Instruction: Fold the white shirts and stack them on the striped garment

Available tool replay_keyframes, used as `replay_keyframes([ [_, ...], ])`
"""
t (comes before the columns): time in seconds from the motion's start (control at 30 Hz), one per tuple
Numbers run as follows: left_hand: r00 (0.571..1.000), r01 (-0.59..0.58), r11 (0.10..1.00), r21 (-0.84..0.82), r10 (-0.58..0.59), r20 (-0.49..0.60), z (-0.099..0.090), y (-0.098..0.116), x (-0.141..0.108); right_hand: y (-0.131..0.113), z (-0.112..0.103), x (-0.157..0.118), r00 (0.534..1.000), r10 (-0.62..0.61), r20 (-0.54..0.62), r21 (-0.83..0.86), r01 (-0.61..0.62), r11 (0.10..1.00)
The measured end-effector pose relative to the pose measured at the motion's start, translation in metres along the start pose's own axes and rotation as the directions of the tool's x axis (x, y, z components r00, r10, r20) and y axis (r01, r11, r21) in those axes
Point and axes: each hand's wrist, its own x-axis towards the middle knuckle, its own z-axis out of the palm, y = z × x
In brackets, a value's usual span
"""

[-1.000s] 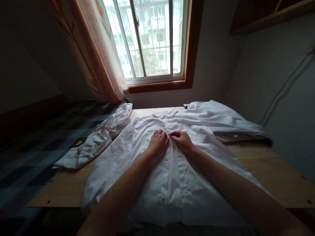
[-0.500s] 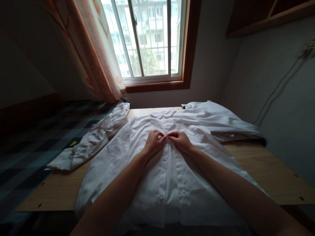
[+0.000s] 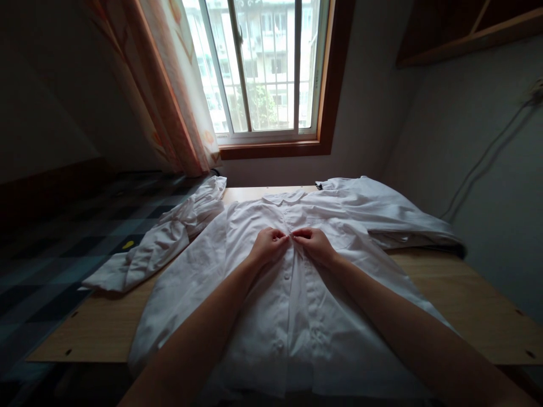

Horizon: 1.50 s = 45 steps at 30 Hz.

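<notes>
A white button-up shirt [image 3: 254, 316] lies front side up, its collar [image 3: 285, 198] toward the window and its sleeves spread to both sides. My left hand [image 3: 270, 244] pinches the left edge of the front opening at chest height. Facing it, my right hand [image 3: 314, 244] pinches the other edge, the fingertips of both hands almost meeting. The button between the fingers is hidden. Below the hands the two front edges lie side by side, with small buttons [image 3: 287, 277] showing along the left one.
Under the shirt is a light wooden board [image 3: 458, 294]. A dark checked bedspread [image 3: 42, 271] with a small yellow patch [image 3: 128, 245] extends on the left. Behind stand a window [image 3: 263, 73] and an orange curtain [image 3: 156, 85]. A cable [image 3: 479, 158] hangs down the right wall.
The view has shifted slightly, so everything sits a little farther right. Both hands keep their pinch on the shirt front, with only tiny finger movement.
</notes>
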Motion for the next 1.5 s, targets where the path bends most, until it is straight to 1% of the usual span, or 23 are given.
replay_keyframes([
  [0.1, 1.0, 0.023, 0.996, -0.087, -0.022, 0.014, -0.0019, -0.0024, 0.0015, -0.001, 0.0, 0.0001, 1.0, 0.005, 0.007, 0.024, -0.006, 1.0],
  [0.2, 0.999, 0.042, 0.99, -0.134, -0.041, 0.008, -0.0036, -0.0016, 0.0008, -0.0012, -0.0003, 0.0003, 1.0, 0.007, 0.019, 0.041, -0.008, 0.999],
  [0.43, 0.999, 0.044, 0.992, -0.114, -0.042, 0.019, -0.0036, 0.0025, -0.0011, -0.0032, -0.0005, -0.0011, 1.0, 0.01, 0.005, 0.078, -0.01, 0.997],
  [0.57, 1.0, 0.01, 0.995, -0.098, -0.01, -0.002, -0.0011, 0.0001, -0.0007, -0.0055, 0.0002, -0.0017, 1.0, -0.002, -0.017, 0.108, 0.004, 0.994],
  [0.77, 1.0, -0.006, 0.997, -0.083, 0.005, -0.014, -0.0008, -0.0015, 0.0003, -0.0028, 0.0009, -0.0019, 1.0, -0.017, 0.022, 0.03, 0.016, 0.999],
  [0.87, 1.0, 0.002, 0.996, -0.092, -0.002, -0.003, -0.0028, 0.0005, 0.0002, -0.0023, 0.0005, -0.0024, 1.0, -0.014, 0.019, 0.013, 0.014, 1.0],
  [1.03, 0.999, 0.036, 0.985, -0.166, -0.038, -0.014, -0.005, 0.0032, -0.0008, -0.0051, -0.0018, -0.0045, 0.999, -0.023, 0.025, 0.015, 0.023, 1.0],
  [1.17, 0.998, 0.065, 0.968, -0.243, -0.063, 0.015, -0.0059, 0.0039, -0.0017, -0.0059, -0.0022, -0.0057, 0.999, -0.021, 0.032, 0.019, 0.021, 1.0],
  [1.27, 0.997, 0.076, 0.961, -0.267, -0.072, 0.024, -0.0064, 0.0048, -0.0027, -0.0053, -0.0016, -0.0061, 0.999, -0.029, 0.041, 0.023, 0.028, 0.999],
  [1.4, 0.997, 0.078, 0.965, -0.251, -0.075, 0.02, -0.007, 0.0063, -0.0036, -0.004, -0.0013, -0.0062, 0.998, -0.03, 0.05, 0.024, 0.029, 0.999],
  [1.5, 0.997, 0.075, 0.971, -0.225, -0.067, 0.043, -0.0074, 0.0068, -0.0036, -0.0033, -0.0019, -0.0062, 0.998, -0.035, 0.05, 0.003, 0.035, 0.999],
])
